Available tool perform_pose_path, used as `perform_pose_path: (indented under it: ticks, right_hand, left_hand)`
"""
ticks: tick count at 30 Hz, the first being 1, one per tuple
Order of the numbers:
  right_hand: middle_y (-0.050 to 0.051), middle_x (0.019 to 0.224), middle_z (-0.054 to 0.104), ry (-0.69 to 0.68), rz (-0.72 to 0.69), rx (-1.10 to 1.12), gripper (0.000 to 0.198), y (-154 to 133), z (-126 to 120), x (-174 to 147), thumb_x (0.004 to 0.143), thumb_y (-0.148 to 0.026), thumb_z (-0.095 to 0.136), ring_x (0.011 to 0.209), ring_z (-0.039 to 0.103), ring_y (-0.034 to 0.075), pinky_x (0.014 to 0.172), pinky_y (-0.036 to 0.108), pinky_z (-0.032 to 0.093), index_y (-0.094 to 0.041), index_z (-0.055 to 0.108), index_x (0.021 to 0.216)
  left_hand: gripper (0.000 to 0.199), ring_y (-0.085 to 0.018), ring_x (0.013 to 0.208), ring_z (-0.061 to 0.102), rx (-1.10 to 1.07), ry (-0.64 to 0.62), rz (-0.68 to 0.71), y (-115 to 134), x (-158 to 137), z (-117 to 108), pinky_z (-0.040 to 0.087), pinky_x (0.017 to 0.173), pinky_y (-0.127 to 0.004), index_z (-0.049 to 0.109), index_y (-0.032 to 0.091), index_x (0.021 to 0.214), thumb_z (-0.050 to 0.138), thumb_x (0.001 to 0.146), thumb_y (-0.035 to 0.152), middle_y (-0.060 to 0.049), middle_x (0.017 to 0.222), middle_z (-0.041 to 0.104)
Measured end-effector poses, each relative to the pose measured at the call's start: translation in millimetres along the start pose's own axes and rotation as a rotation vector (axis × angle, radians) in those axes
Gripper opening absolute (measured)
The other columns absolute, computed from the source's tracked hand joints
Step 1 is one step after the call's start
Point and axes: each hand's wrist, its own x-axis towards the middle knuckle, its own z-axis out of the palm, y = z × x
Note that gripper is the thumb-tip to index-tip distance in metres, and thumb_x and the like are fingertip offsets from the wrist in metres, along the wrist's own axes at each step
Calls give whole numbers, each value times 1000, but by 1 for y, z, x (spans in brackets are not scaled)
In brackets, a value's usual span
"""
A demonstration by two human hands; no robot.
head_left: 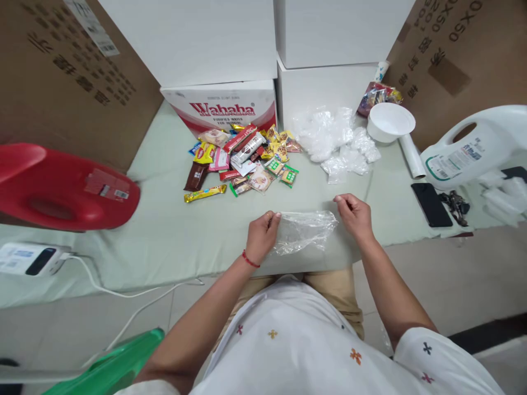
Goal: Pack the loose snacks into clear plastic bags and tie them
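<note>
A clear plastic bag (305, 233) hangs over the front part of the table, crumpled toward its right end. My left hand (262, 236), with a red cord on the wrist, is closed and pinches the bag's upper left corner between thumb and finger. Just past the bag's right end is my right hand (354, 216), its thumb and fingers pressed together. Whether it holds anything thin there I cannot make out. Beyond the hands lies a pile of wrapped snacks (247, 156), with a yellow snack bar (205, 193) at its near left. To their right sits a heap of clear plastic bags (325, 134).
A white bowl (391, 122), a white roll (411, 156), a white detergent jug (465, 148), a phone (431, 204) and keys (455, 207) are on the right. A red jug (69, 189) and white device (33, 259) with cable stand left. Boxes (222, 107) line the back.
</note>
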Motion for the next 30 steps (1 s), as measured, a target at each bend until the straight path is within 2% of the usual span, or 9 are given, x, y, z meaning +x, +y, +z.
perform_pose_path:
  ticks: [3, 6, 8, 10, 12, 15, 21, 25, 30]
  right_hand:
    - [-1, 63, 56, 86, 138, 70, 51, 3, -5, -21, 90, -68, 61, 55, 46, 13, 53, 26, 37, -19, 70, 81]
    - [3, 59, 60, -122, 406, 238, 66, 1, 6, -50, 90, -79, 51, 46, 45, 12, 44, 26, 32, -18, 69, 76]
    - [8, 71, 69, -262, 545, 302, 71, 0, 21, -62, 88, -83, 49, 50, 52, 14, 41, 25, 32, -16, 73, 86]
    - [9, 85, 74, -287, 595, 316, 66, -1, 38, -62, 83, -80, 60, 57, 57, 15, 42, 24, 35, -18, 72, 101]
    - [5, 84, 73, -223, 586, 328, 59, -2, 53, -52, 74, -69, 74, 57, 54, 14, 44, 24, 35, -20, 69, 106]
    - [-1, 71, 64, -107, 484, 418, 45, -6, 64, -35, 68, -55, 81, 53, 43, 11, 46, 24, 33, -20, 68, 95]
    - [-4, 69, 55, 55, 269, 493, 31, -18, 54, -48, 79, -48, 76, 52, 37, 10, 47, 25, 31, -22, 69, 94]
    - [-1, 73, 61, -43, 346, 408, 40, -13, 53, -57, 83, -61, 69, 52, 38, 11, 47, 26, 30, -21, 68, 89]
    - [3, 80, 67, -185, 446, 247, 52, -7, 78, -28, 80, -69, 67, 59, 50, 14, 55, 27, 38, -19, 68, 94]
  left_hand:
    - [45, -13, 57, 33, -36, 89, -4, 1, -5, -2, 28, 58, -27, 38, 23, 64, 44, 99, 50, 6, 57, 29]
    - [45, -13, 58, 33, -52, 174, -7, 4, -8, 2, 30, 58, -26, 38, 23, 65, 44, 100, 51, 6, 58, 30]
    - [46, -13, 58, 33, -58, 203, 3, 7, -10, 6, 30, 58, -26, 38, 23, 65, 45, 101, 51, 6, 57, 32]
    - [47, -12, 56, 32, -72, 194, 32, 10, -13, 12, 30, 58, -26, 37, 23, 64, 46, 101, 51, 6, 56, 32]
    - [48, -12, 55, 32, -89, 169, 68, 12, -16, 17, 30, 58, -26, 37, 22, 63, 47, 101, 51, 6, 56, 32]
    - [47, -12, 56, 34, -104, 195, 71, 12, -17, 18, 30, 58, -26, 42, 22, 64, 49, 101, 51, 6, 56, 34]
    - [49, -14, 59, 43, -256, 440, -166, -14, -4, 1, 36, 58, -25, 53, 22, 70, 46, 101, 58, 3, 60, 47]
    - [49, -13, 53, 40, -384, 398, -199, -23, -6, 2, 35, 54, -25, 60, 22, 77, 48, 98, 65, 5, 56, 42]
    - [51, -13, 49, 40, -407, 288, -159, -12, -15, 11, 34, 51, -26, 67, 21, 84, 51, 96, 68, 6, 52, 41]
